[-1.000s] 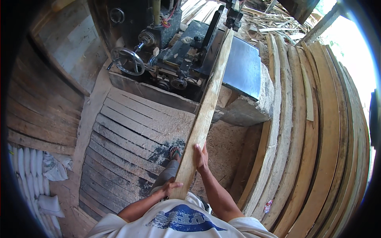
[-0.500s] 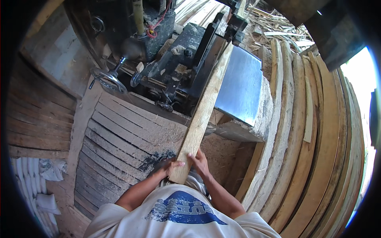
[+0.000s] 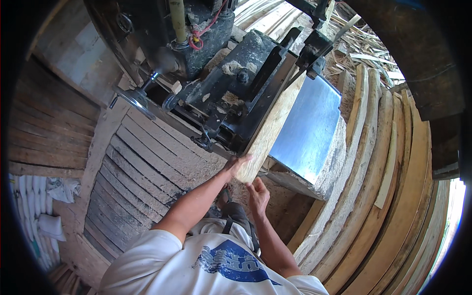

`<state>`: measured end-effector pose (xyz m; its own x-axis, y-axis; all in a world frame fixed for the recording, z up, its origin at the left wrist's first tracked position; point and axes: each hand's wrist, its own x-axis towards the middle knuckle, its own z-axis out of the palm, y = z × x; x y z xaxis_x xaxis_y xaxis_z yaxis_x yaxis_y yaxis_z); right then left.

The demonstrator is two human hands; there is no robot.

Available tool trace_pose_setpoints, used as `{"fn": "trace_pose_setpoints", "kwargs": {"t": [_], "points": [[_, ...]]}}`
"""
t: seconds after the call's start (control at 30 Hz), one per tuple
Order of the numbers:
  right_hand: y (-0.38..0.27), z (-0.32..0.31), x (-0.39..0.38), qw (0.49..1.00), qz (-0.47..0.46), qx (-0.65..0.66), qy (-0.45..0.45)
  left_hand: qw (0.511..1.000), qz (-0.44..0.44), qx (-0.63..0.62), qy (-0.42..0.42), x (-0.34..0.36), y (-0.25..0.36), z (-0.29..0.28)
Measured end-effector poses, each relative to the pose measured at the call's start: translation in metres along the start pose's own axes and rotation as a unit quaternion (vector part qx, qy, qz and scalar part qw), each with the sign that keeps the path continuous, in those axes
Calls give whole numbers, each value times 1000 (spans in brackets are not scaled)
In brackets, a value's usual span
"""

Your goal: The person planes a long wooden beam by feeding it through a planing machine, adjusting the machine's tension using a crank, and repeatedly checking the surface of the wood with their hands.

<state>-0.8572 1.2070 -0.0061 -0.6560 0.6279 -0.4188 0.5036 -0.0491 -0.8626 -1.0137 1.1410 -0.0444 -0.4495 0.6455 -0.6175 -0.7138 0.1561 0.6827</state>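
A long pale wooden board [image 3: 269,129] lies along the dark fence of a woodworking machine [image 3: 233,76], its far part passing under a black guide assembly [image 3: 310,54]. My left hand [image 3: 237,164] grips the board near its near end, thumb on the top face. My right hand [image 3: 258,195] has its fingertips curled against that end, lower and to the right. Beside the board lies a shiny steel bed [image 3: 309,132], edged with sawdust. The machine has a chrome handwheel [image 3: 140,101] at its left and a red cord [image 3: 196,40] above.
Long planks [image 3: 403,187] are stacked along the right, and offcuts [image 3: 366,56] are heaped behind the machine. A dusty slatted wooden floor [image 3: 132,172] lies at left, with white sacks [image 3: 39,221] beyond it. A dark beam [image 3: 425,73] hangs at upper right.
The board and both hands have moved forward, toward the machine. My right hand has shifted from the board's side to its near end, and my left arm now reaches farther out.
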Motion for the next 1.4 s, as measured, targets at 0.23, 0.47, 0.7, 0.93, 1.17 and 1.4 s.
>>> {"fn": "trace_pose_setpoints", "kwargs": {"t": [0.23, 0.47, 0.7, 0.93, 1.17, 1.4], "points": [[-24, -12, 109, 993, -56, -12, 107, 973, 119, 81, 182, -12, -53, -3], [-33, -45, 205, 987, -14, 162, -18, 948, 114, 196, 223, -44, -82, -36], [-5, -1, 153, 983, 28, 155, -94, 786, 349, 365, 357, -53, -19, -121], [23, 124, 117, 996, -41, 32, -70, 786, 376, 404, 278, 22, 11, -186], [-3, 151, 135, 858, -413, -125, 279, 906, 256, 154, 301, 58, 6, -207], [-15, 154, 41, 946, -234, -198, -106, 943, 24, -307, 127, 79, -28, -228]]}}
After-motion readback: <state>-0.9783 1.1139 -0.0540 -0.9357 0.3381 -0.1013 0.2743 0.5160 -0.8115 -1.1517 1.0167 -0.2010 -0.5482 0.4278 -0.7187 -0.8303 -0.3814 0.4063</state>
